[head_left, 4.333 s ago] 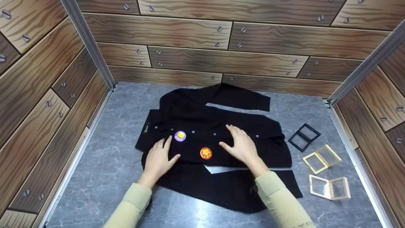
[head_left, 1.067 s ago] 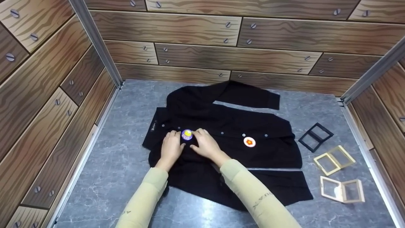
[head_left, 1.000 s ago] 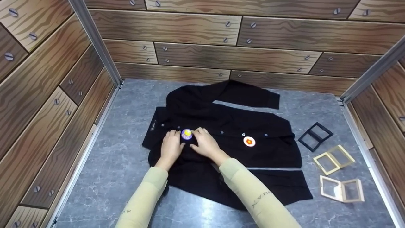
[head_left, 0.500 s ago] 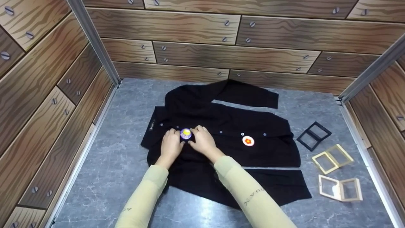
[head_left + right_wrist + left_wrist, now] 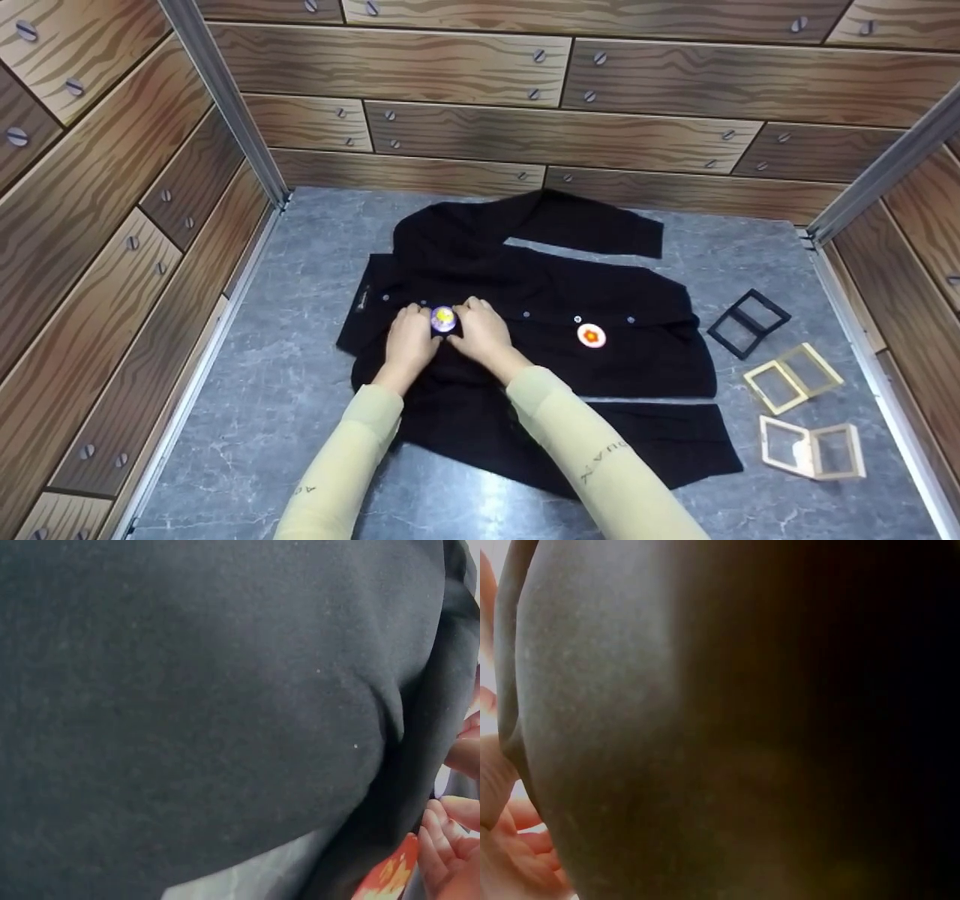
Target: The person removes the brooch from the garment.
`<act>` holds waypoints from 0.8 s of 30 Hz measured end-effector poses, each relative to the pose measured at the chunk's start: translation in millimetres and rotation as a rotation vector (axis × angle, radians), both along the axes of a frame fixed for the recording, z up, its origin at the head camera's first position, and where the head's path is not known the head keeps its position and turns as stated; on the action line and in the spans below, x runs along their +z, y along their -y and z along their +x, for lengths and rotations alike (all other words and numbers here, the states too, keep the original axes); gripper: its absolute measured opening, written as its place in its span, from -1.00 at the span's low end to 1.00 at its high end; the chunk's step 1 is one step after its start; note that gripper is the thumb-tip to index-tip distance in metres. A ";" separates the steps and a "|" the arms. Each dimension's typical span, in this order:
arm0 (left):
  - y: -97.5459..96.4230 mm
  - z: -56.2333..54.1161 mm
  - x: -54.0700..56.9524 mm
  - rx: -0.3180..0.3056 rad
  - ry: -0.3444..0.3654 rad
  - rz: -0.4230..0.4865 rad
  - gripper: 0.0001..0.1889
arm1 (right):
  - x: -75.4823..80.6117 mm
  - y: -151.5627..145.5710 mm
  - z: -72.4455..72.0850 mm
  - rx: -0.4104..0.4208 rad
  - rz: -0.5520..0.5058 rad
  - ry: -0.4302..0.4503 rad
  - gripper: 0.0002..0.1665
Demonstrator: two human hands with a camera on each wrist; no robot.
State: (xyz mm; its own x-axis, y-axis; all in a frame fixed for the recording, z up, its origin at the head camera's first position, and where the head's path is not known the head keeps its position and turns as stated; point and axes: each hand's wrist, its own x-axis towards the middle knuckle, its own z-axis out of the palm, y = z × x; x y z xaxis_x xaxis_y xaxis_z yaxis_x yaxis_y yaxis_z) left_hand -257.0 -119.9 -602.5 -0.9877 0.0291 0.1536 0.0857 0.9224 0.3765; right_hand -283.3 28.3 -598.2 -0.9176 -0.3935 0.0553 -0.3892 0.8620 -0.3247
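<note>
A black button-up shirt (image 5: 622,292) lies spread on the grey floor, collar to the left. Both hands are at a round purple badge (image 5: 443,319) with a yellow picture, beside the button line. My left hand (image 5: 409,343) pinches its left edge, and my right hand (image 5: 484,335) pinches the right edge, thumbs close together below. Farther right on the shirt sits a white badge (image 5: 591,335) with an orange flower. The right wrist view shows a red-orange badge (image 5: 388,871) below the fingers; the right arm hides it in the head view. Raised dark cloth (image 5: 615,690) fills most of the left wrist view.
To the shirt's right lie three unfolded double frames: black (image 5: 748,323), yellow (image 5: 793,379) and pale wood-coloured (image 5: 811,448). Wood-patterned walls (image 5: 465,67) with metal corner posts (image 5: 225,97) enclose the floor at the back and both sides.
From lying apart on the shirt, both hands have come together at the purple badge. The flower badge has come into view; the red-orange one is now covered. Lately the hands have barely moved.
</note>
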 end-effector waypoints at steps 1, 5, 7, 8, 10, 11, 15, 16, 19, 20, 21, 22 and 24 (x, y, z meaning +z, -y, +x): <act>-0.5 -0.2 -0.1 0.000 -0.001 -0.001 -0.55 | -0.3 0.0 -0.2 0.001 0.008 -0.010 -0.37; -2.4 0.1 -0.6 0.000 -0.028 -0.008 -0.55 | -1.0 0.2 -0.6 0.010 0.025 -0.058 -0.45; -3.5 0.4 -0.9 0.000 -0.049 -0.008 -0.58 | -0.7 0.5 -1.0 0.016 0.022 -0.091 -0.51; -4.0 0.3 -1.0 0.003 -0.063 -0.011 -0.60 | -0.7 0.6 -1.4 0.019 0.017 -0.108 -0.53; -5.1 0.3 -1.4 0.009 -0.096 -0.024 -0.63 | -1.0 0.7 -1.7 0.027 0.005 -0.142 -0.57; -5.7 0.3 -2.0 0.012 -0.113 -0.030 -0.64 | -1.2 0.7 -1.8 0.029 -0.002 -0.156 -0.59; -7.4 -0.2 -4.6 0.027 -0.146 -0.046 -0.66 | -2.3 0.3 -1.8 0.026 -0.028 -0.180 -0.64; -7.7 -0.5 -5.2 0.028 -0.143 -0.045 -0.65 | -2.7 0.2 -1.7 0.022 -0.031 -0.185 -0.64; -8.3 -1.6 -6.2 0.025 -0.128 -0.036 -0.63 | -4.0 -0.1 -1.1 0.009 -0.036 -0.201 -0.65; -8.4 -1.9 -6.3 0.024 -0.123 -0.032 -0.62 | -4.5 0.0 -0.8 0.007 -0.037 -0.206 -0.64; -8.4 -2.4 -6.3 0.022 -0.120 -0.029 -0.61 | -4.9 0.1 -0.6 0.005 -0.037 -0.210 -0.63; -8.4 -2.8 -6.2 0.021 -0.116 -0.024 -0.60 | -5.2 0.3 -0.3 0.004 -0.036 -0.212 -0.61; -8.2 -3.1 -6.3 0.017 -0.110 -0.021 -0.59 | -5.9 0.9 -0.1 0.001 -0.028 -0.208 -0.56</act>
State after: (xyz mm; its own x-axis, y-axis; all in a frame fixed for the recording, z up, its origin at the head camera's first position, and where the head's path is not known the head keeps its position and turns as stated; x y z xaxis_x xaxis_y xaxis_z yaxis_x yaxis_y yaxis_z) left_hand -260.1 -111.7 -608.8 -0.9652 0.0164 0.2609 0.1094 0.9318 0.3462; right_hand -283.4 27.5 -604.1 -0.8848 -0.3904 0.2544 -0.4515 0.8532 -0.2611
